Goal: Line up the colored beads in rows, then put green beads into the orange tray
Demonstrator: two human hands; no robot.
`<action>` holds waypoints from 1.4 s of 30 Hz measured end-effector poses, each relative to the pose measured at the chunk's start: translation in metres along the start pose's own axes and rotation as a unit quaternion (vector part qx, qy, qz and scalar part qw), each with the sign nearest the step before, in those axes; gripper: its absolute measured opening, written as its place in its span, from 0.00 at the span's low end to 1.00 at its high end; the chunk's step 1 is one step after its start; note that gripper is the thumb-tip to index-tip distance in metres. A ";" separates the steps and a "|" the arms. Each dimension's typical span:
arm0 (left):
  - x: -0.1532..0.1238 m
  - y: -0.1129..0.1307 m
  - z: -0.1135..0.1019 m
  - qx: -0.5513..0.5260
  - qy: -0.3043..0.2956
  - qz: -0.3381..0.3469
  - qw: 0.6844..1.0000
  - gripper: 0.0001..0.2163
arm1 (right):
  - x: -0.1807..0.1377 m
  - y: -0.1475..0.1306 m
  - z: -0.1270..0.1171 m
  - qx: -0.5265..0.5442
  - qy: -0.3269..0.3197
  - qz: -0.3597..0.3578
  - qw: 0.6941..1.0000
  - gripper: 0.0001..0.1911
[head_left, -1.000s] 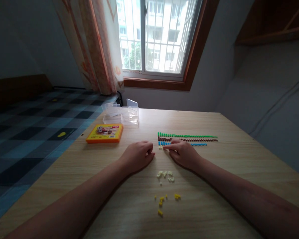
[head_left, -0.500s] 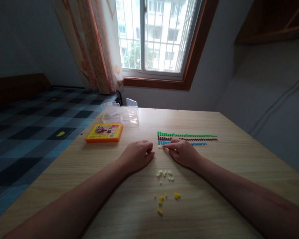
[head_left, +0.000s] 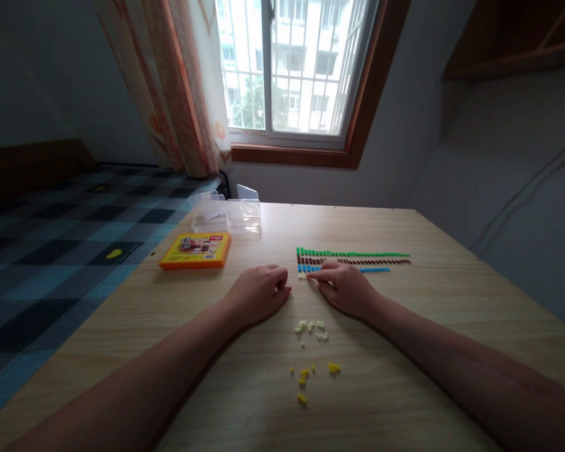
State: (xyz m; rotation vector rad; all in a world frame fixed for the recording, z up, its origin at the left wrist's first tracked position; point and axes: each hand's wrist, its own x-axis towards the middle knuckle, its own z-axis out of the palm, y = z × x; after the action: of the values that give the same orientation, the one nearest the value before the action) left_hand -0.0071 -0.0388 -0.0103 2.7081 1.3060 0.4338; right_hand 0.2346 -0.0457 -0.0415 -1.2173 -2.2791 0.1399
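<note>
My left hand (head_left: pixel 258 290) rests on the table with its fingers curled in, and nothing shows in it. Across a small gap, my right hand (head_left: pixel 343 285) points left with its index finger stretched out and its thumb apart. That fingertip is at the short row of cream toy bricks (head_left: pixel 302 276). Above lie rows of tiny blue bricks (head_left: pixel 376 270), brown bricks (head_left: pixel 306 260) and green bricks (head_left: pixel 353 254); my right hand hides part of the blue and brown rows. Nearer me are loose cream bricks (head_left: pixel 311 327) and loose yellow bricks (head_left: pixel 305 373).
On the wooden table (head_left: pixel 179 364), a yellow-orange box (head_left: pixel 195 251) lies left of my left hand. Clear plastic containers (head_left: pixel 226 215) stand behind it at the far left edge. A checked bed (head_left: pixel 66 251) adjoins the left side, and a window (head_left: pixel 306 69) is beyond.
The view has shifted very slightly. Both hands stay in place, and no brick has visibly moved.
</note>
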 end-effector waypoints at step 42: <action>0.000 0.000 -0.002 0.010 -0.012 0.011 1.000 0.08 | 0.001 0.003 0.000 0.040 0.023 -0.012 0.999 0.18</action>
State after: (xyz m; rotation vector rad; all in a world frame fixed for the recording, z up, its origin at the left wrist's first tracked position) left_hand -0.0076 -0.0388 -0.0088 2.7372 1.2840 0.3913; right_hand 0.2363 -0.0433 -0.0419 -1.1420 -2.2266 0.1905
